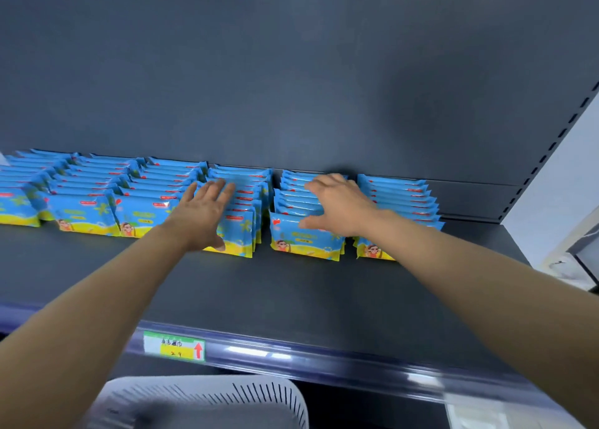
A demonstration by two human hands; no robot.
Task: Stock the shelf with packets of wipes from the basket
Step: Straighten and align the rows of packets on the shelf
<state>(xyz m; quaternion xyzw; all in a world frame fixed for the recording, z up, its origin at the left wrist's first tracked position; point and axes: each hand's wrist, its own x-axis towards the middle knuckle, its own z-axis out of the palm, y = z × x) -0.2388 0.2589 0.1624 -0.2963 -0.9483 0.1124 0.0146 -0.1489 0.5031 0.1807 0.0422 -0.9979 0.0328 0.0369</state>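
Blue and yellow packets of wipes point(97, 198) stand in several front-to-back rows on the dark grey shelf point(291, 299). My left hand point(207, 208) lies flat with fingers spread on top of one middle row point(246, 234), its thumb against the front packet. My right hand point(337, 205) is on the row to the right point(304, 240), fingers curled over the packet tops and thumb pressed on the front packet's face, pinching the packets together. One more row point(402, 195) stands right of that hand. The white slotted basket point(259, 383) sits below the shelf edge; its inside is blurred.
A green and yellow price tag point(175, 347) with a red arrow is clipped to the shelf's front rail. The shelf's back panel rises behind the rows. A slotted upright point(551, 156) bounds the right end. Bare shelf lies in front of the rows and at the far right.
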